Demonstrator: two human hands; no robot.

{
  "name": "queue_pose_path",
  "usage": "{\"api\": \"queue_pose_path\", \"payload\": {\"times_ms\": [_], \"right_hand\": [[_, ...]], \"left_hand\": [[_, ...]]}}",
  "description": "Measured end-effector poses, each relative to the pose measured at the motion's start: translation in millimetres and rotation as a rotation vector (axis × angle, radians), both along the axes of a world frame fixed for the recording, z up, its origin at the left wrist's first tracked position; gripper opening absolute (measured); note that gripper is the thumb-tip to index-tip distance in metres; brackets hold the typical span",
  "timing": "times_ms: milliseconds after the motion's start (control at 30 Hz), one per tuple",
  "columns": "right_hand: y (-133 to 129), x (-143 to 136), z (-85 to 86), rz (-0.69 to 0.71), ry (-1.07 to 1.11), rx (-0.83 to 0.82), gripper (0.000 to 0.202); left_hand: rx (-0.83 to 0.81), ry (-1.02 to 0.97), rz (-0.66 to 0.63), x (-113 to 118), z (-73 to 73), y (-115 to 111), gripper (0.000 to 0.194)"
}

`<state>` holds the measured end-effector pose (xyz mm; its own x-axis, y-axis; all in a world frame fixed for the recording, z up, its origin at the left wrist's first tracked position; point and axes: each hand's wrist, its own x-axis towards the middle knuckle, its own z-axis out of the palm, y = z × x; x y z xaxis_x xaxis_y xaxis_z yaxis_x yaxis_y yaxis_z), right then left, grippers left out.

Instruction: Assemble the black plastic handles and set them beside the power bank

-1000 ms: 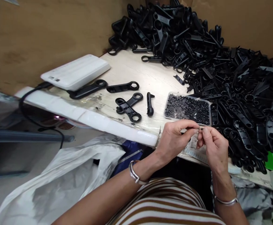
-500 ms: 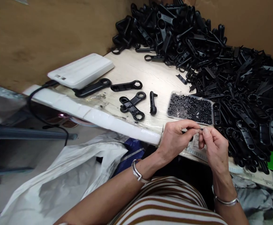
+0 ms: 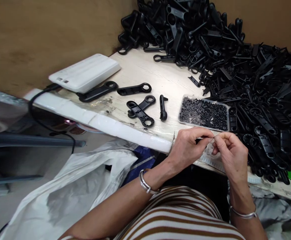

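Black bits in tray | left hand, right hand pinched tip to tip, contents too small to tell | likely fine handling; next needs steadiness

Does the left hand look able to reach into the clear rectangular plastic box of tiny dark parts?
Probably yes: the clear plastic box looks uncovered and lies just beyond the left hand, though that hand is pinched up against the right hand.

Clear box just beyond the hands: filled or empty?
Filled: small dark pieces spread wall to wall across the clear box. How deep they lie, I cannot tell.
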<state>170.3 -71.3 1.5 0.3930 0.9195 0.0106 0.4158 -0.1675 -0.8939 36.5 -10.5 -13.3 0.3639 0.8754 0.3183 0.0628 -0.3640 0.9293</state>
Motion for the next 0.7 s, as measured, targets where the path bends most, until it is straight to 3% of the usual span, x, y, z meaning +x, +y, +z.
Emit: {"api": "queue_pose_path", "payload": {"times_ms": [433, 700], "right_hand": [[-7.7, -1.4, -0.2, 0.029, -0.010, 0.035, 0.020], [-6.3, 1.1, 1.9, 0.101, -0.154, 0.018, 0.015]], "left_hand": [[0.235, 0.131, 0.082, 1.0, -2.7, -7.9, 0.015], [0.071, 0.094, 0.044, -3.2, -3.5, -6.6, 0.014]]}}
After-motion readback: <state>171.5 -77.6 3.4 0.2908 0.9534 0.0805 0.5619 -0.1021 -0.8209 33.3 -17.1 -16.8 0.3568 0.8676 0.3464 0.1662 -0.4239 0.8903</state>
